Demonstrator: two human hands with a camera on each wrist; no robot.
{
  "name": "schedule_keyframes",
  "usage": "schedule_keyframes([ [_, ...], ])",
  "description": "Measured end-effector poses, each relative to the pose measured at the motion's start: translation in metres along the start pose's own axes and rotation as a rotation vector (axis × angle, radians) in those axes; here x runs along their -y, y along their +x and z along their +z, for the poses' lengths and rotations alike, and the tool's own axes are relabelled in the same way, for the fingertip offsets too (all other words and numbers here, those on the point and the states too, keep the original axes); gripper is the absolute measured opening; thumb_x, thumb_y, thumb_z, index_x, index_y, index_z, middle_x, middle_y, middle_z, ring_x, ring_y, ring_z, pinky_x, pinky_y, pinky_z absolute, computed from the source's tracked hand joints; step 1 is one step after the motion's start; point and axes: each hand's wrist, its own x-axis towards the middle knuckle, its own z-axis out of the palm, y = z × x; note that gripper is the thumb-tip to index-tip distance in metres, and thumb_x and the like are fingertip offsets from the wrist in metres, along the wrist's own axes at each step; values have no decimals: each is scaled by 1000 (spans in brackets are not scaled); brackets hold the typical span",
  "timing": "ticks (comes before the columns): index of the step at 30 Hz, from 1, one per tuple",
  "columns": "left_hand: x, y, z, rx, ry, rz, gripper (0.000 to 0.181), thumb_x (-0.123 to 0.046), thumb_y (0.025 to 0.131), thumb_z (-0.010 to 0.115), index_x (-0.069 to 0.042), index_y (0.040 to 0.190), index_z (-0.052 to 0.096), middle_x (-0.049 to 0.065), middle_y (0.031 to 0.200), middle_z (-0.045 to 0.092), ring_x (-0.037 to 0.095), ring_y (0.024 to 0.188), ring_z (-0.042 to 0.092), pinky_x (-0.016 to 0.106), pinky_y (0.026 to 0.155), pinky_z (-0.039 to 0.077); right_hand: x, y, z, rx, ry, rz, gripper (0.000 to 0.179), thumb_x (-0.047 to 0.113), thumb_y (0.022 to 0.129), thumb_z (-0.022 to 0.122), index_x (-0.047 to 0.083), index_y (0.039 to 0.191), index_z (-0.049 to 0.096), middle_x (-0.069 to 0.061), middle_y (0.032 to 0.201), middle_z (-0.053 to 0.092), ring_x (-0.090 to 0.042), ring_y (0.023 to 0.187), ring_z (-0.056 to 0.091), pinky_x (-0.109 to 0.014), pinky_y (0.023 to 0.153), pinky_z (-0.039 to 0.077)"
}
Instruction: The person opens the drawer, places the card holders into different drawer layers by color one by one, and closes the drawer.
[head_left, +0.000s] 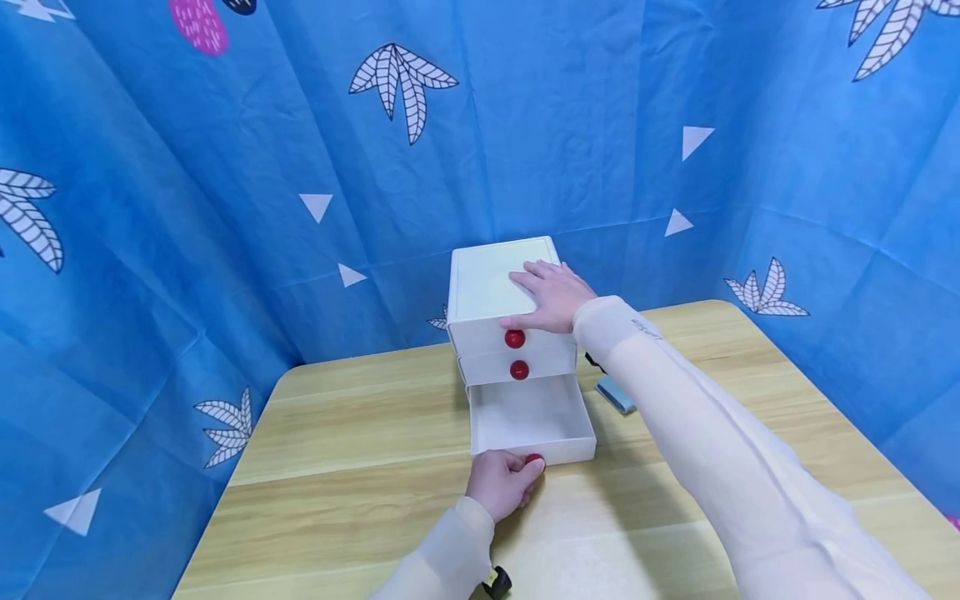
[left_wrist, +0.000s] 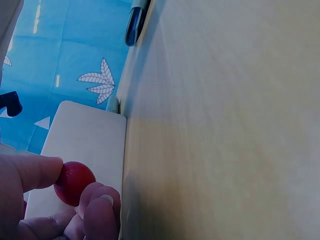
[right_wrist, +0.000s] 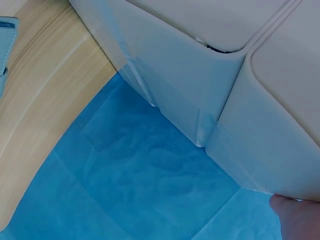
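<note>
Head: white chest (head_left: 480, 279), bottom drawer (head_left: 570, 452) open.
Left hand (head_left: 504, 485): pinching red knob (left_wrist: 75, 183).
Right hand (head_left: 553, 298): spread wide, atop chest.

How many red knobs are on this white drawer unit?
3: top knob on the upper drawer, middle knob on the drawer below, bottom knob on the open drawer, pinched by the left hand. Any behind the unit would be hidden.

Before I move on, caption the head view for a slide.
Left hand pinches the red knob of the open bottom drawer; right hand rests on top of the white drawer unit.
</note>
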Motion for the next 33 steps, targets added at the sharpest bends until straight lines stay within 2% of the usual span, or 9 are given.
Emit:
schedule_keyframes([
  [7, 1, -5, 3, 2, -28, 11, 40, -33, 88, 70, -5, 60, 70, -4, 50, 58, 7, 43, 53, 22, 57, 47, 2, -2, -2, 2, 1, -2, 100, 86, 73, 44, 26, 152, 30, -5, 159, 21, -27, 146, 14, -49, 117, 6],
  [16, 1, -10, 5, 25, -99, -40, 35, -30, 88, 70, -4, 65, 72, -1, 54, 60, 8, 43, 53, 23, 48, 48, 1, -3, -2, 9, -5, -7, 102, 87, 72, 43, 26, 152, 29, -6, 159, 21, -27, 146, 14, -49, 117, 6],
  [20, 2, -11, 4, 38, -119, -40, 35, -31, 88, 70, -2, 68, 73, 1, 56, 61, 10, 45, 56, 23, 46, 50, 1, -4, -2, 3, 0, 2, 102, 87, 72, 44, 26, 152, 29, -6, 159, 21, -27, 146, 14, -49, 117, 6],
  [27, 4, -15, -6, 121, -56, -61, 38, -34, 90, 67, -6, 64, 71, 1, 58, 63, 10, 49, 57, 23, 49, 48, 1, -4, 2, 10, 6, 4, 100, 84, 73, 46, 26, 152, 29, -6, 159, 21, -27, 146, 15, -49, 117, 6],
  [30, 1, -18, -15, 163, -26, -28, 37, -33, 91, 66, -5, 66, 71, 2, 60, 64, 12, 50, 59, 25, 48, 50, 2, -2, 2, 1, 9, 0, 99, 84, 73, 46, 26, 152, 30, -6, 158, 22, -27, 146, 15, -50, 117, 7],
  [33, -6, -17, -26, 201, 20, 30, 32, -33, 91, 65, -5, 77, 74, 4, 62, 65, 11, 51, 59, 25, 50, 49, 0, -2, 0, -5, 8, 5, 100, 85, 72, 46, 27, 152, 30, -5, 158, 22, -27, 146, 15, -50, 117, 7],
])
